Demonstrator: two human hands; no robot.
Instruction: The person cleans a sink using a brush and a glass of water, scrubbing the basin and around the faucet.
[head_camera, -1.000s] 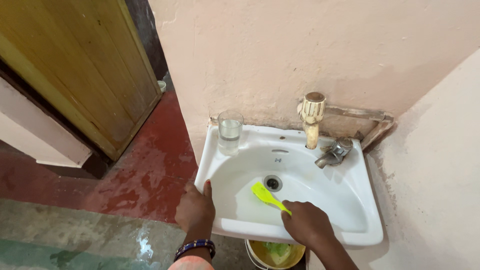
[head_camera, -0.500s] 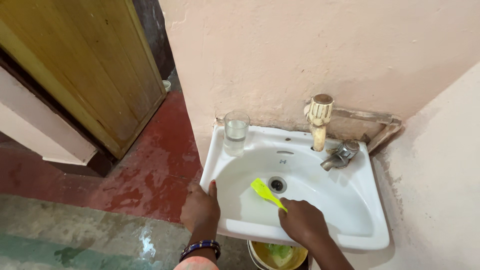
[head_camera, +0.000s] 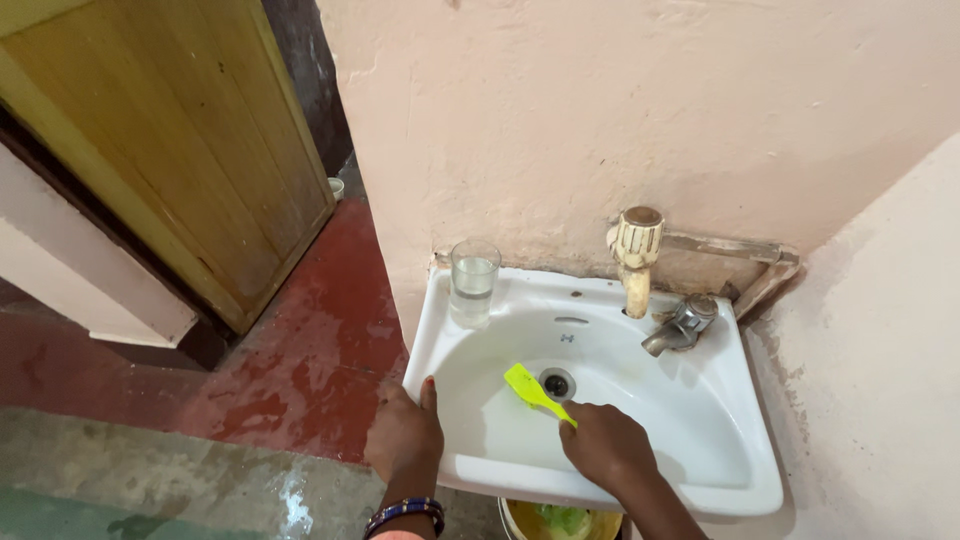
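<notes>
A white wall-mounted washbasin (head_camera: 700, 470) fills the lower middle of the head view. My right hand (head_camera: 605, 445) grips the handle of a bright yellow-green brush (head_camera: 527, 386), whose head rests inside the bowl just left of the drain (head_camera: 557, 383). My left hand (head_camera: 405, 435) holds the basin's left front rim, thumb on top; a blue bangle sits at the wrist. A clear glass of water (head_camera: 473, 283) stands on the basin's back left corner.
A cream tap (head_camera: 637, 255) and a metal tap (head_camera: 680, 326) stand at the basin's back. A yellow bucket (head_camera: 560, 520) sits below the basin. A wooden door (head_camera: 170, 140) is at the left over a wet red floor (head_camera: 300, 370). Pink walls close the back and right.
The view has shifted, so the basin sits lower and further right in frame. The brush head stays by the drain, and both hands keep their grips.
</notes>
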